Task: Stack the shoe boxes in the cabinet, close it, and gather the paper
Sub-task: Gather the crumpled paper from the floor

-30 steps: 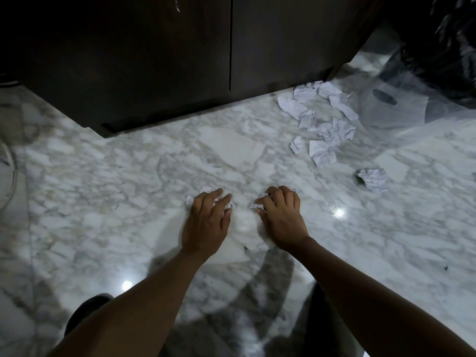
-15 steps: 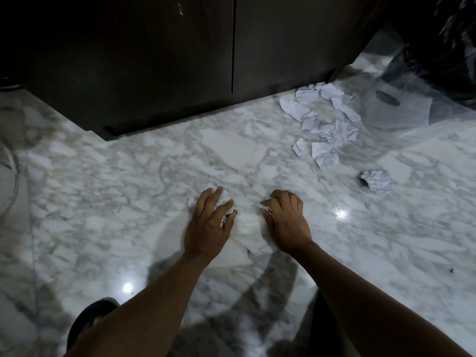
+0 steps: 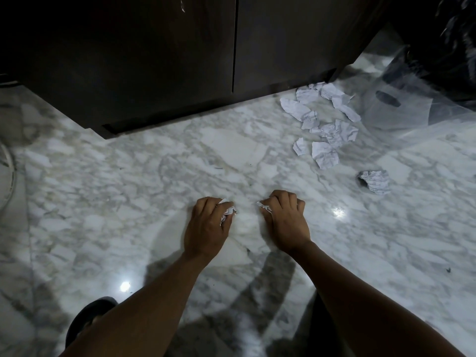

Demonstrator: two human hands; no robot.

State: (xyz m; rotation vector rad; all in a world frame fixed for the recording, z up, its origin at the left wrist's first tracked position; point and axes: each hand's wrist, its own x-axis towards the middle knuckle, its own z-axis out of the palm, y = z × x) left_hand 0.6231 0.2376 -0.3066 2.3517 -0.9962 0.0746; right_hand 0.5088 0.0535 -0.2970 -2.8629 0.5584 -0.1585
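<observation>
Both my hands are low over the marble floor (image 3: pixel 128 191), side by side. My left hand (image 3: pixel 208 225) grips a crumpled piece of white paper (image 3: pixel 228 210) with its fingers curled round it. My right hand (image 3: pixel 286 220) grips another crumpled scrap (image 3: pixel 263 206) that sticks out at its left. Several crumpled paper pieces (image 3: pixel 324 124) lie in a loose pile at the upper right, by the cabinet's corner. One more paper ball (image 3: pixel 376 181) lies alone to the right. The dark cabinet (image 3: pixel 154 60) stands ahead with both doors closed. No shoe boxes are in view.
A clear plastic bag (image 3: pixel 401 104) lies on the floor at the far right, beside a dark heap (image 3: pixel 458 47). My dark shoe (image 3: pixel 87 320) shows at the bottom left. A pale curved object (image 3: pixel 6 173) sits at the left edge.
The fingers of my left hand have closed round the paper, which is now bunched smaller. My right hand keeps its hold on its scrap. Both hands stay at about the same place.
</observation>
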